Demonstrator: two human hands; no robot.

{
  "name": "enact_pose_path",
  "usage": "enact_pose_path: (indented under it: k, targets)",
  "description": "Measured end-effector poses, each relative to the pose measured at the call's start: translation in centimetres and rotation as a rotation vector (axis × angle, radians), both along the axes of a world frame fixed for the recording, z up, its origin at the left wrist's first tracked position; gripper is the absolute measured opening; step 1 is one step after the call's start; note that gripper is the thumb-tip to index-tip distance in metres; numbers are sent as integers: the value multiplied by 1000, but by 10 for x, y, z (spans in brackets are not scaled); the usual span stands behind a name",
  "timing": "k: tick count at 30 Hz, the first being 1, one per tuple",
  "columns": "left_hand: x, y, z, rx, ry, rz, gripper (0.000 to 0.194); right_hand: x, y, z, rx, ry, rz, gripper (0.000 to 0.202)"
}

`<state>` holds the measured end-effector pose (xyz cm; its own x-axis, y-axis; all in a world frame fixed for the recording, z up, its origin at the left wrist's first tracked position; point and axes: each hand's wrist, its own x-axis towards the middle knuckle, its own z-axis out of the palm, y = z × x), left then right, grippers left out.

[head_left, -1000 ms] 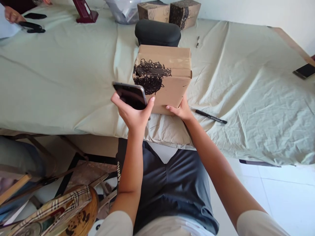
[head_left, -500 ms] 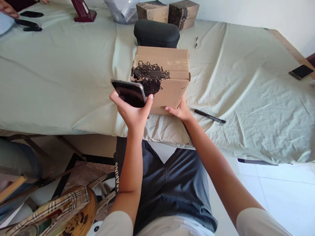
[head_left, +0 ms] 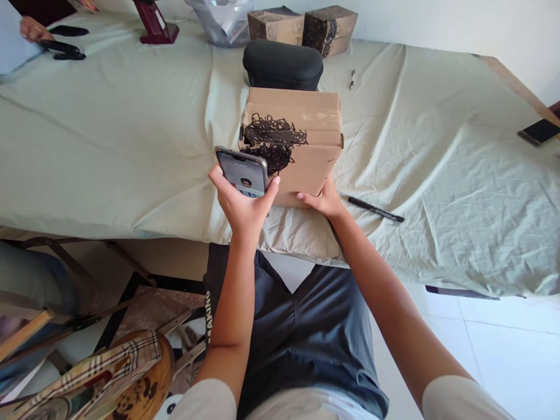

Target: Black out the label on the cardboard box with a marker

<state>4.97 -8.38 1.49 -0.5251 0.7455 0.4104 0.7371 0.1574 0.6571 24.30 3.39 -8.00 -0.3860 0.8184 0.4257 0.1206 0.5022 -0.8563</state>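
My left hand point(head_left: 245, 207) is closed round a phone point(head_left: 242, 170) with its screen lit, held in front of the left side of a cardboard box point(head_left: 306, 166). The box has black scribbles over its top and front at the left. My right hand point(head_left: 324, 198) grips the box's lower right corner, the thumb on its front face and the other fingers hidden behind the side. A black marker point(head_left: 376, 209) lies on the cloth to the right of this hand. Directly behind the box sits a black case point(head_left: 283, 64).
A cloth-covered table point(head_left: 109, 146) spans the view. Two scribbled boxes, one at the back point(head_left: 331, 30), stand near a clear plastic container point(head_left: 220, 22). A maroon stand point(head_left: 156, 23) is at back left, near a person's hand point(head_left: 35, 29). Another phone point(head_left: 538, 132) lies far right.
The phone's screen has gone from dark to lit. At the far left, the other person's hand has moved to the black item. The whole view has shifted slightly.
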Motion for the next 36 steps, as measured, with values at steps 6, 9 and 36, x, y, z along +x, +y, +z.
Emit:
enact_pose_path:
  k: [6, 9, 36]
  targets:
    - [-8, 0, -3, -4, -40, 26, 81, 3, 0, -2, -8, 51, -45, 142]
    - [-19, 4, -14, 36, -45, 47, 81, 4, -2, 1, -17, 73, -64, 135]
    - [-49, 24, -48, -468, 148, 166, 88, 5, -5, 11, -30, 41, -147, 129]
